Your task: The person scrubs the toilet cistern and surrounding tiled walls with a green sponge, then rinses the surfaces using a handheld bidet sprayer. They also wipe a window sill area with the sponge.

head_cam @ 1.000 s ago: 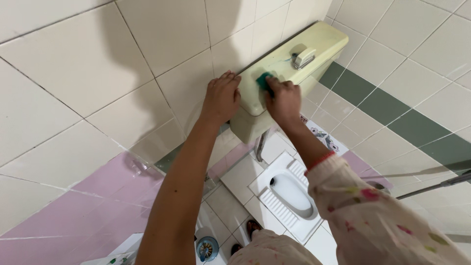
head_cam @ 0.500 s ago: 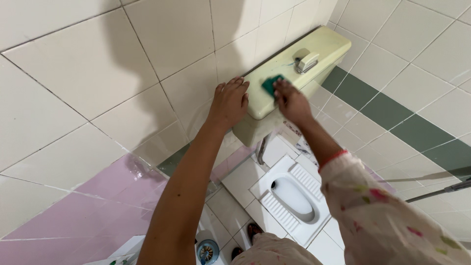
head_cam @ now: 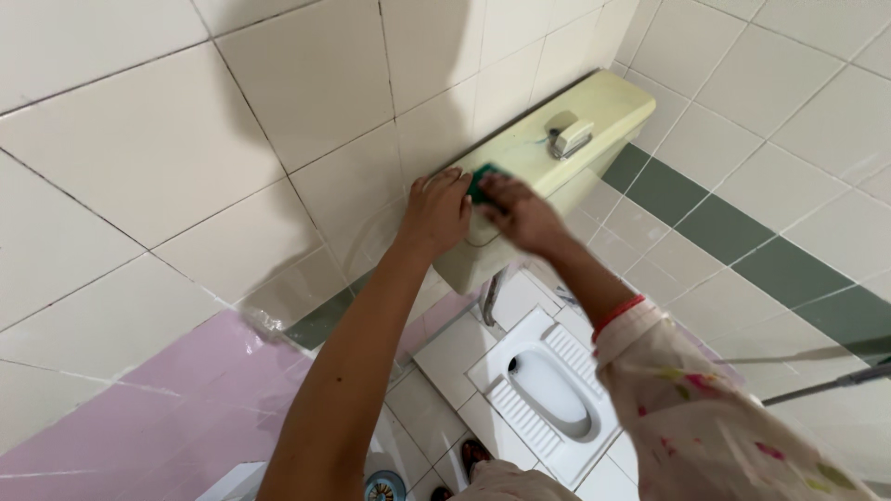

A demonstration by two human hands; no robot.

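A pale yellow toilet cistern (head_cam: 594,111) is fixed to the tiled wall, with a metal flush lever (head_cam: 568,137) on its lid. My left hand (head_cam: 436,215) lies flat with fingers spread on the cistern's near end. My right hand (head_cam: 522,215), blurred, presses a green scrubbing pad (head_cam: 481,176) against the lid right beside the left hand's fingertips. Only a corner of the pad shows above the fingers.
Below the cistern a white squat toilet pan (head_cam: 548,385) is set in the tiled floor. The wall has cream tiles, a pink band (head_cam: 186,408) and a green stripe (head_cam: 733,232). A metal rod (head_cam: 835,382) sticks in at the right edge.
My right hand slid the green pad along the lid toward the near end, close to the left hand. The left hand stayed put; the view shifted slightly.
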